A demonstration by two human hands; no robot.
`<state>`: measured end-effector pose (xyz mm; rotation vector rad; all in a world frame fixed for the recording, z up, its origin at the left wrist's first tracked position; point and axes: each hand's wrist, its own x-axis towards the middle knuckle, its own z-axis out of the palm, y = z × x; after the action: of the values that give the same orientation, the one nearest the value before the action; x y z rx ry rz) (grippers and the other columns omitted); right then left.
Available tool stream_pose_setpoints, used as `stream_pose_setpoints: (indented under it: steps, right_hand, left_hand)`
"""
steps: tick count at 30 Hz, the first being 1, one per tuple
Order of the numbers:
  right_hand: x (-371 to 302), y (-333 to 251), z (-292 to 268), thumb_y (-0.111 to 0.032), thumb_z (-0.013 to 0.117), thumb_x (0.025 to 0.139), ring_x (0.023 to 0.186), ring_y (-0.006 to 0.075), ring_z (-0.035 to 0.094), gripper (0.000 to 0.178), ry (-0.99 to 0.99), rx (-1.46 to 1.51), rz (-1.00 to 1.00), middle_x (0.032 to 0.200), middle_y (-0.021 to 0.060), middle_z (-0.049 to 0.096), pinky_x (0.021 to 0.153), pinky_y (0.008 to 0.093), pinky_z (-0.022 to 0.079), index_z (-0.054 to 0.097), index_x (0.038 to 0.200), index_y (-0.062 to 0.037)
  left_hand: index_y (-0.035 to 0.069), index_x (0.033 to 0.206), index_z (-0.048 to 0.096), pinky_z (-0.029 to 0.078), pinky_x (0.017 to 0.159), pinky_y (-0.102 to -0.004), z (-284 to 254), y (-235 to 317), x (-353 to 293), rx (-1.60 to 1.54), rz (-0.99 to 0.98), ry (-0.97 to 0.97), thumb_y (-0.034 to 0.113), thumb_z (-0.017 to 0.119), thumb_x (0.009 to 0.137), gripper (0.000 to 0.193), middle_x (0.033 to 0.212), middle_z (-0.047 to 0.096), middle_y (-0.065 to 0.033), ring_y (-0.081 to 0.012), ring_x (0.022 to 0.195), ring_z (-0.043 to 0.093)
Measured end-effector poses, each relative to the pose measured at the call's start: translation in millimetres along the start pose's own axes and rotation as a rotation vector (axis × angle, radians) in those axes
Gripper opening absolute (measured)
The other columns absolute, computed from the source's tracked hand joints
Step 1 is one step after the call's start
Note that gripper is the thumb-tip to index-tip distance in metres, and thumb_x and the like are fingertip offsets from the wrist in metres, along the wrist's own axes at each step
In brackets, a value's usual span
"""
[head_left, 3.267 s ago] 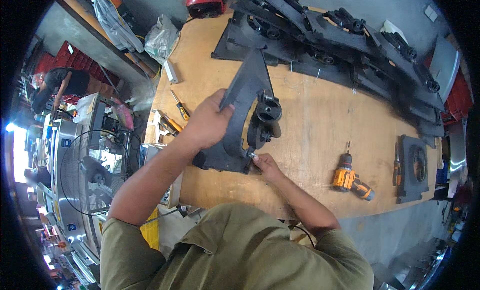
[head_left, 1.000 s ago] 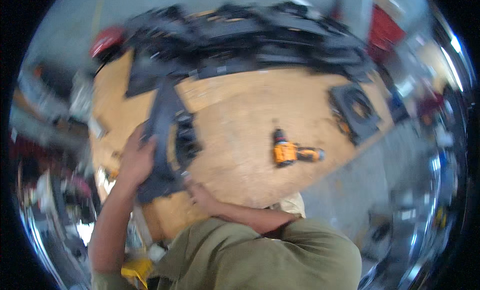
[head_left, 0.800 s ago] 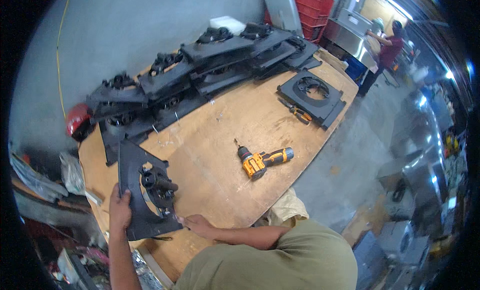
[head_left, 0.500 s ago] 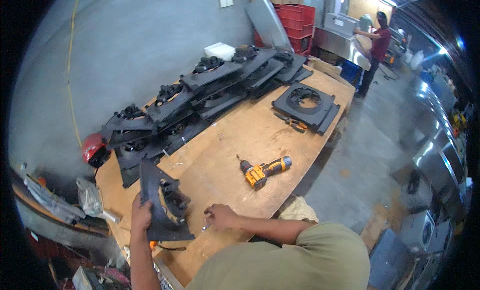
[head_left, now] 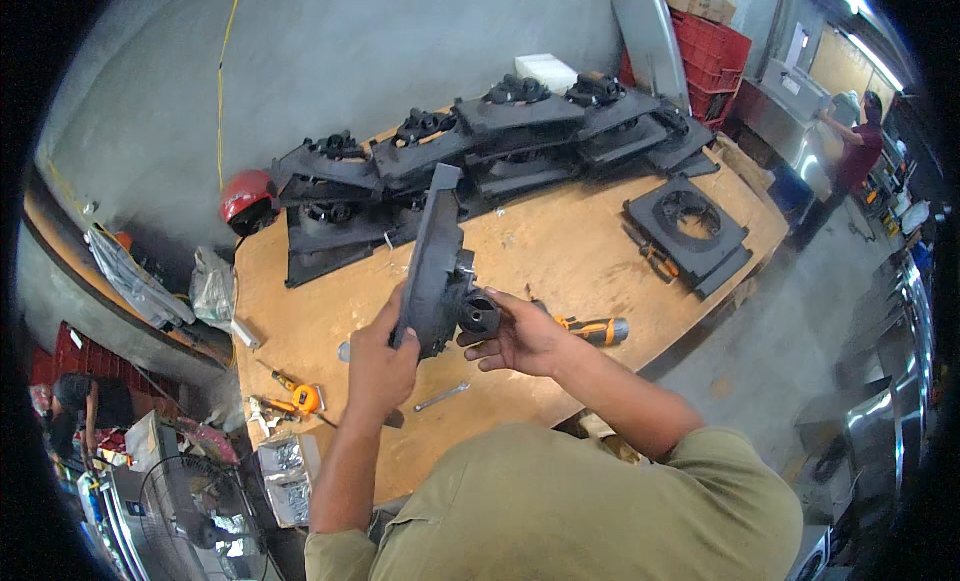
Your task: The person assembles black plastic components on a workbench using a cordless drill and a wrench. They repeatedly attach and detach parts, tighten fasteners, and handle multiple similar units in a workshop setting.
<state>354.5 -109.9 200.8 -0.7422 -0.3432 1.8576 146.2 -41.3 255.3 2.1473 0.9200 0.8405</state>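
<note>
- Holding black panel (head_left: 428, 261) by its edge in left grip (head_left: 383, 376), tilting it steeply above table (head_left: 570, 246).
- Curling right grip (head_left: 528, 338) around black tube (head_left: 482, 315) on panel's right side.
- Probably best: keeping panel steady, supporting tube squarely, avoiding wrench (head_left: 442, 396) lying nearby.
</note>
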Motion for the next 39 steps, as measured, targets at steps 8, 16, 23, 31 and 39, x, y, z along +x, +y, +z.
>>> stream_pose_setpoints:
  steps: [8,16,23,31,39]
  right_hand:
    - [-88,-44,-14,-0.018,0.060,0.091,0.076,0.0237,0.063,0.014,0.280,0.212,-0.460,0.082,0.0078,0.062,0.065,0.0415,0.053,0.057,0.098,-0.0060]
    - [-213,-153,-101,-0.006,0.062,0.081,0.065,0.0143,0.063,0.035,0.810,-0.449,-1.250,0.085,0.0040,0.067,0.058,0.0270,0.051,0.060,0.115,-0.0012]
    - [-292,-309,-223,-0.012,0.064,0.072,0.087,0.0300,0.068,0.050,1.797,-1.454,-1.002,0.099,0.0148,0.071,0.083,0.0420,0.053,0.063,0.121,-0.0031]
    - [-272,-521,-349,-0.020,0.061,0.076,0.102,0.0371,0.066,0.038,2.047,-1.934,-0.130,0.108,0.0206,0.069,0.089,0.0471,0.052,0.070,0.112,-0.0111]
    - [-179,-588,-433,-0.021,0.062,0.077,0.100,0.0382,0.067,0.042,2.104,-1.883,-0.195,0.107,0.0189,0.070,0.087,0.0483,0.053,0.067,0.119,-0.0180]
  left_hand:
    - [0.005,0.141,0.045,0.054,0.071,-0.0417,86,33,44,0.107,0.860,0.001,0.010,0.062,0.082,0.062,0.107,0.065,-0.0220,-0.0396,0.080,0.066]
    - [0.000,0.140,0.041,0.040,0.107,-0.0425,282,48,121,-0.205,0.385,-0.409,0.032,0.063,0.089,0.064,0.137,0.049,-0.0229,-0.0381,0.126,0.050]
    - [0.004,0.141,0.044,0.024,0.116,-0.0494,484,-8,131,0.196,0.447,-0.691,0.043,0.056,0.091,0.065,0.148,0.038,-0.0225,-0.0370,0.140,0.032]
    - [0.006,0.142,0.045,0.014,0.118,-0.0553,510,-49,128,0.246,0.487,-0.704,0.045,0.049,0.093,0.063,0.153,0.031,-0.0224,-0.0351,0.146,0.022]
    - [0.007,0.134,0.053,0.021,0.115,-0.0555,501,-47,139,0.163,0.476,-0.716,0.038,0.053,0.092,0.051,0.149,0.038,-0.0226,-0.0352,0.141,0.032]
